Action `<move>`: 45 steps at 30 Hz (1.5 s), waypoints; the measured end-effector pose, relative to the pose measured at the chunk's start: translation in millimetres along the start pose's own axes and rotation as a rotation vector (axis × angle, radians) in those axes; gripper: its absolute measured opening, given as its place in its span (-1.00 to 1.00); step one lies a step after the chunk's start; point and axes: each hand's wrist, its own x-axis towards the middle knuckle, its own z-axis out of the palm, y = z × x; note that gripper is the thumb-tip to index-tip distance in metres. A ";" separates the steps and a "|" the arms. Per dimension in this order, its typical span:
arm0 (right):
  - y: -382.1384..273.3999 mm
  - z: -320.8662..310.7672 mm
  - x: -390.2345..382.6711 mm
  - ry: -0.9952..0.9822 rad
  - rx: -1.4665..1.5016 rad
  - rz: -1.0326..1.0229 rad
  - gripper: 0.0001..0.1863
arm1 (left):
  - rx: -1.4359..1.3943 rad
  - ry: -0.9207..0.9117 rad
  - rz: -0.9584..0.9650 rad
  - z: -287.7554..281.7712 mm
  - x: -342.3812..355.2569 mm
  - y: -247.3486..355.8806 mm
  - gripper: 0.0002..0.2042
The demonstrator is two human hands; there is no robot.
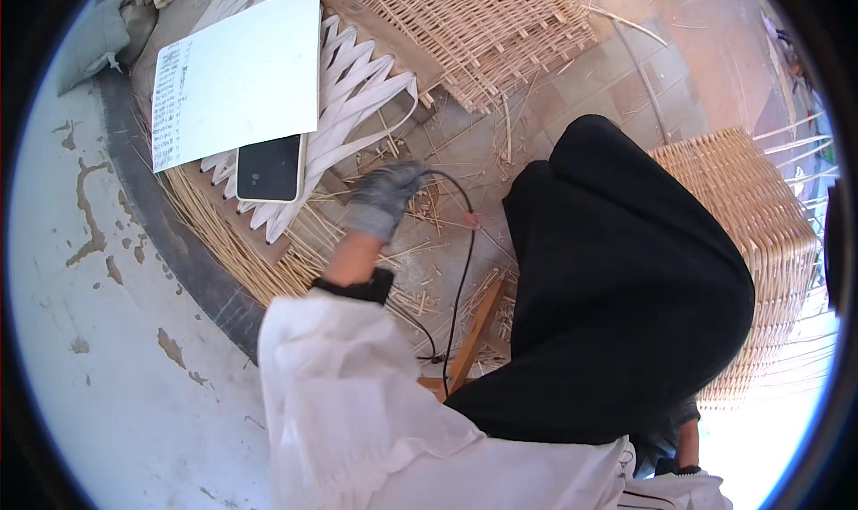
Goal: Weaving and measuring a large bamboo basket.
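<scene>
My left hand (389, 193), in a grey glove, is closed at the upper end of a thin black cable (466, 233), which arches from its fingers and runs down beside a wooden piece (481, 322). A phone (268, 172) lies left of this hand, on white webbing (344, 94) and partly under a white sheet of paper (232, 72). My right hand (686, 425), also gloved, shows at the lower right beside my black-clad leg (626, 286) and near a woven basket (760, 242); its fingers are hidden.
A woven cane panel (474, 23) lies at the top. Bundled cane strips (223, 242) lie along a dark curved edge (206, 278) beside a pale, peeling surface (107, 331). Cane scraps litter the tiled floor (559, 99). Grey sacks (103, 36) sit at the top left.
</scene>
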 end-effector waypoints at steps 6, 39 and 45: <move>-126.7 16.0 -82.4 0.374 -0.038 -0.653 -0.86 | 0.287 0.061 -0.018 -81.3 -75.8 138.6 -0.81; -168.0 102.6 -220.7 -0.570 -0.184 -1.425 -0.70 | 0.341 -0.413 0.360 88.0 -194.6 332.9 -0.80; -94.5 75.0 -192.2 -0.606 -0.158 -0.983 -0.59 | 1.039 -0.792 0.421 143.8 -205.7 349.6 -0.70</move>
